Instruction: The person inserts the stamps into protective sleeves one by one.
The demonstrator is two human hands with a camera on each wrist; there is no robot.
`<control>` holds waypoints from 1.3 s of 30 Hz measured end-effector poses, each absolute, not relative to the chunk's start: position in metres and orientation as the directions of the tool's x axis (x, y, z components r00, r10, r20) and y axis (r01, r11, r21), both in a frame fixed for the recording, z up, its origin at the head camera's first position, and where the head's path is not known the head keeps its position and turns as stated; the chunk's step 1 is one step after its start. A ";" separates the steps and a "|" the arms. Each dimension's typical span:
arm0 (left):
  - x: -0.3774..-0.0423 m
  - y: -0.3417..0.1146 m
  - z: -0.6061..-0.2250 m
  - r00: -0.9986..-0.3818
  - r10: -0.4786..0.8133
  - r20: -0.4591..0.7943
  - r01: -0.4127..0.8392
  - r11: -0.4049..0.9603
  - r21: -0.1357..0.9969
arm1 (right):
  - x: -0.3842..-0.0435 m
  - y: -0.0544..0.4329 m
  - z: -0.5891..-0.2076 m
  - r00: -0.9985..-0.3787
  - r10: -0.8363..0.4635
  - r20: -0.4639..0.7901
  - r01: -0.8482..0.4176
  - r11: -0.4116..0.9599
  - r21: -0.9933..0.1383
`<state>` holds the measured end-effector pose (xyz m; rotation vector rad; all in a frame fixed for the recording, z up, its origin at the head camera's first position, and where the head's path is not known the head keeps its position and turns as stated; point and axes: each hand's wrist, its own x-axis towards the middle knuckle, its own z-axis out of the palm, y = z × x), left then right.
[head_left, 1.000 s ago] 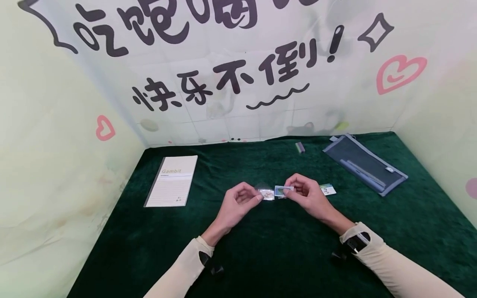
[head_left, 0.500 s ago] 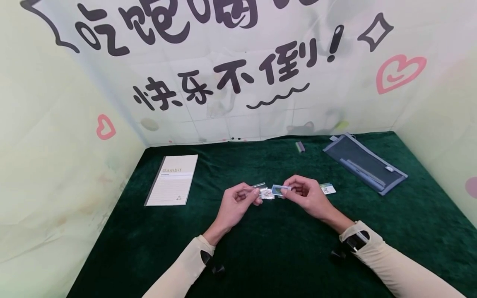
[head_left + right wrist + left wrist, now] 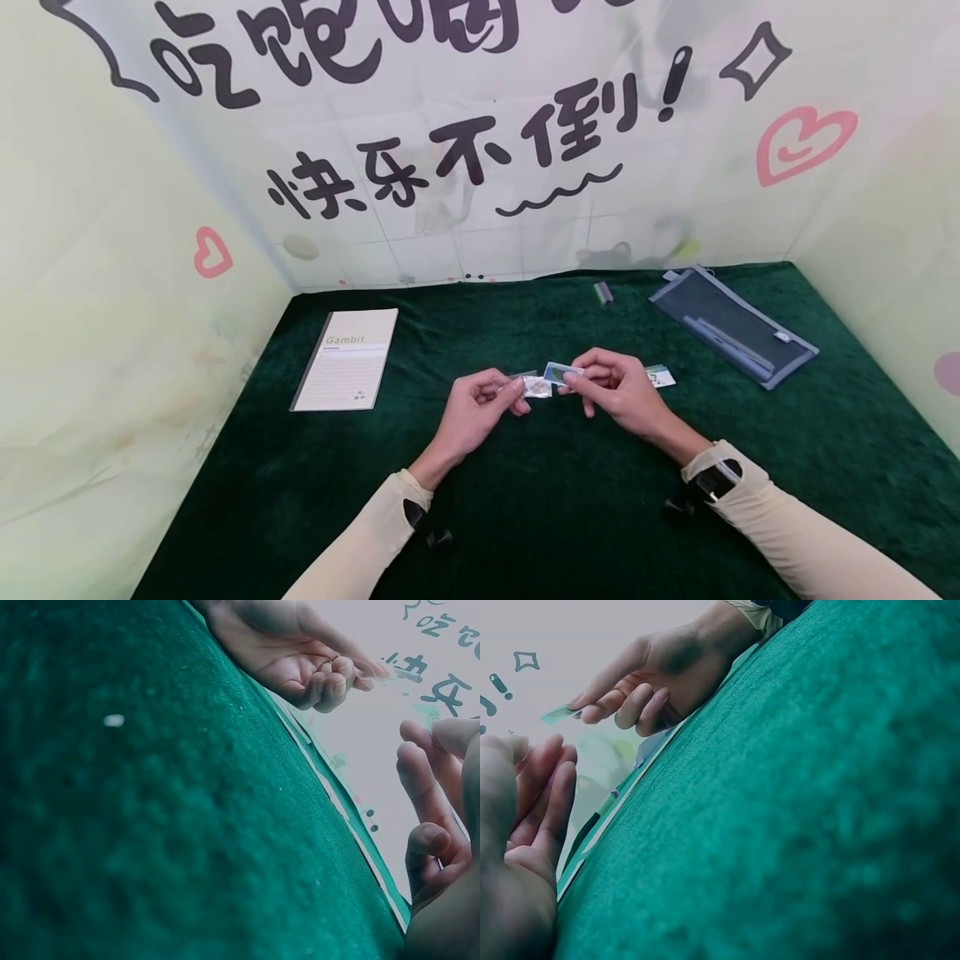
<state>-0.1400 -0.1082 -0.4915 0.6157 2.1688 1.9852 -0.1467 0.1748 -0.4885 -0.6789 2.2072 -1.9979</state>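
Note:
My left hand (image 3: pixel 480 408) pinches a thin clear plastic sleeve (image 3: pixel 397 673) between thumb and fingers. Across from it, my right hand (image 3: pixel 618 390) pinches a small card (image 3: pixel 559 372) with a blue edge and a green picture, held tilted toward the sleeve. In the left wrist view the card's corner points at the left fingertips. Pale, shiny printed pieces (image 3: pixel 538 387) show between the two hands, below the card. More small cards (image 3: pixel 660 377), white and green, lie on the cloth just beyond the right hand, which hides part of them.
A notebook (image 3: pixel 348 367) lies at the left of the dark green cloth (image 3: pixel 525 517). At the back sits a small purple-and-green block (image 3: pixel 603 292). A blue mesh zip pouch (image 3: pixel 738 325) with pen-like items inside lies at the back right. Printed fabric walls (image 3: pixel 480 233) enclose the cloth.
The plastic sleeve has come up into clearer view in my left fingers. My right hand has shifted the card slightly left and up and tilted it, bringing it closer to the sleeve.

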 end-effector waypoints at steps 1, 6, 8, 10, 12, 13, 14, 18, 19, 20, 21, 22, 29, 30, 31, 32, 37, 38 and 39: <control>-0.140 -0.108 -0.492 -0.906 0.388 0.170 0.203 0.046 0.978 | -0.147 0.175 -0.489 -0.897 -0.380 0.226 -0.263 0.047 -0.964; -0.141 -0.109 -0.494 -0.901 0.399 0.172 0.204 0.040 0.978 | -0.146 0.175 -0.489 -0.886 -0.409 0.218 -0.255 0.037 -0.966; -0.141 -0.109 -0.495 -0.899 0.402 0.176 0.206 0.033 0.978 | -0.146 0.176 -0.489 -0.878 -0.427 0.215 -0.250 0.027 -0.968; -0.141 -0.109 -0.495 -0.897 0.403 0.178 0.206 0.026 0.978 | -0.146 0.176 -0.489 -0.870 -0.445 0.214 -0.247 0.018 -0.969; -0.141 -0.109 -0.496 -0.897 0.404 0.178 0.203 0.019 0.979 | -0.147 0.176 -0.490 -0.866 -0.452 0.214 -0.250 0.019 -0.968; -0.142 -0.109 -0.496 -0.897 0.404 0.177 0.201 0.016 0.980 | -0.147 0.177 -0.490 -0.864 -0.455 0.215 -0.251 0.021 -0.968; -0.142 -0.109 -0.496 -0.898 0.403 0.176 0.198 0.013 0.980 | -0.147 0.177 -0.490 -0.863 -0.457 0.216 -0.254 0.022 -0.967; -0.142 -0.108 -0.497 -0.905 0.391 0.169 0.185 0.005 0.983 | -0.146 0.177 -0.491 -0.861 -0.457 0.224 -0.268 0.033 -0.963; -0.142 -0.108 -0.497 -0.906 0.388 0.168 0.184 0.004 0.983 | -0.146 0.177 -0.492 -0.861 -0.457 0.226 -0.271 0.036 -0.962; -0.142 -0.108 -0.497 -0.907 0.385 0.168 0.183 0.002 0.983 | -0.146 0.177 -0.492 -0.861 -0.456 0.227 -0.274 0.039 -0.961; -0.142 -0.108 -0.497 -0.908 0.384 0.168 0.182 0.000 0.983 | -0.146 0.177 -0.492 -0.861 -0.455 0.226 -0.275 0.043 -0.961; -0.141 -0.107 -0.497 -0.907 0.384 0.170 0.183 0.000 0.983 | -0.146 0.177 -0.492 -0.862 -0.455 0.224 -0.274 0.045 -0.961; -0.140 -0.106 -0.497 -0.898 0.385 0.215 0.242 0.024 0.970 | -0.145 0.177 -0.493 -0.858 -0.459 0.229 -0.285 0.056 -0.957; -0.140 -0.106 -0.498 -0.896 0.386 0.222 0.250 0.025 0.968 | -0.144 0.177 -0.492 -0.857 -0.459 0.233 -0.290 0.057 -0.955; -0.140 -0.106 -0.498 -0.894 0.385 0.227 0.256 0.027 0.966 | -0.144 0.176 -0.492 -0.856 -0.460 0.236 -0.293 0.057 -0.954; -0.139 -0.106 -0.497 -0.893 0.387 0.229 0.258 0.023 0.966 | -0.144 0.176 -0.492 -0.855 -0.460 0.239 -0.297 0.056 -0.953; -0.138 -0.107 -0.496 -0.888 0.398 0.232 0.248 -0.012 0.969 | -0.144 0.175 -0.491 -0.853 -0.465 0.237 -0.298 0.061 -0.953; -0.138 -0.107 -0.496 -0.887 0.398 0.232 0.245 -0.019 0.969 | -0.144 0.174 -0.491 -0.852 -0.468 0.236 -0.297 0.061 -0.953; -0.138 -0.107 -0.496 -0.888 0.398 0.233 0.244 -0.023 0.969 | -0.144 0.174 -0.491 -0.851 -0.471 0.234 -0.297 0.063 -0.953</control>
